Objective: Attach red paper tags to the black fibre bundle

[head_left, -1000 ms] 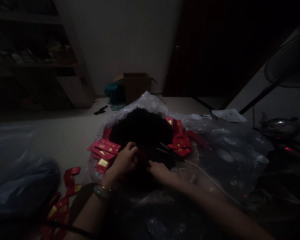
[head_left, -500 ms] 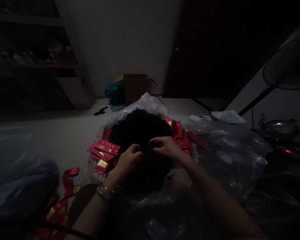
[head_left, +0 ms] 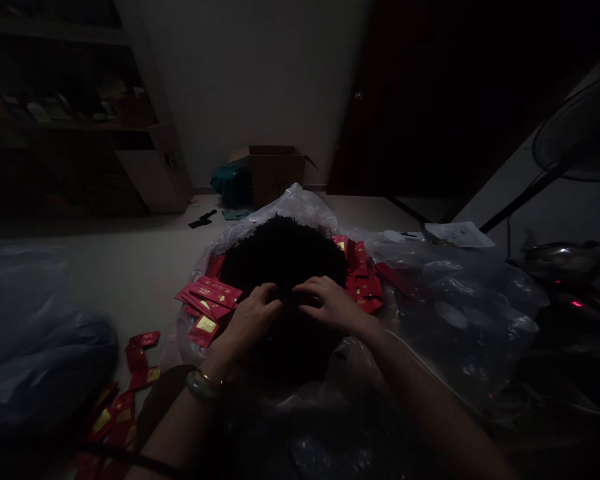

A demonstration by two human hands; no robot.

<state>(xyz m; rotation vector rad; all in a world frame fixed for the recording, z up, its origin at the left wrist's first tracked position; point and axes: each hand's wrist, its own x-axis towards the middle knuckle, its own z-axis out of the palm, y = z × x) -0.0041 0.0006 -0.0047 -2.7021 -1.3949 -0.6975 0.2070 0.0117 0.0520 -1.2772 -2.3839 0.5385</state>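
My left hand [head_left: 257, 317] was positioned over the near part of the black heap [head_left: 285, 250], fingers curled and thumb held toward the forefinger. My right hand [head_left: 333, 303] faced it from the opposite side, thumb and forefinger spaced apart. The zone between the two was too dark to inspect; I could not tell whether either hand gripped anything.

The black heap was located directly ahead of and beneath both hands, seated in a translucent plastic bag [head_left: 297, 203] raised at its far edge. Status: a large quantity of black material was left in the bag.

A stack of red packets [head_left: 213, 293] lay just beside my left hand; a second group of packets [head_left: 363, 277] lay past my right hand. Further packets [head_left: 140, 360] rested on the floor [head_left: 145, 267] at left. Whether any were filled or sealed could not be determined, so the finished portion could not be measured.

Outermost: clear plastic [head_left: 465, 333] at right, and an open cardboard box [head_left: 276, 173] beyond the bag.
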